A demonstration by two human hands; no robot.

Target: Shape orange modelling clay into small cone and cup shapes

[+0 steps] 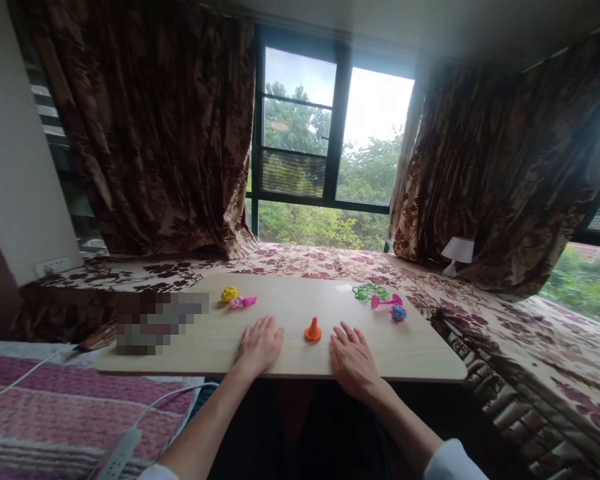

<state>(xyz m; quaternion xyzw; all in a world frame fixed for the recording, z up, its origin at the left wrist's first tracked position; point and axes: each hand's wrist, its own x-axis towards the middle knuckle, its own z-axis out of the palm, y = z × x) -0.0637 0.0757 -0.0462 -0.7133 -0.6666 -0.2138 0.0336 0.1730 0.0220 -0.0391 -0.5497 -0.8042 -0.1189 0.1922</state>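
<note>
My left hand (259, 345) lies flat on the light wooden table (205, 347), fingers stretched forward, holding nothing. My right hand (353, 357) rests flat beside it, fingers also spread. Between the two hands stands a small orange cone (313, 330), touching neither. Farther back on the left are a yellow knobbly ball (229, 293) and a pink toy (243, 302). At the back right lie a green wiry ring (370, 291), a magenta funnel-shaped toy (386, 301) and a blue-and-pink spiky ball (398, 313).
A blurred-out patch (155, 321) covers something at the table's left end. A white lamp (457, 255) stands on the patterned ledge by the brown curtains. A white power strip (117, 453) and cable lie on the striped bedding at lower left.
</note>
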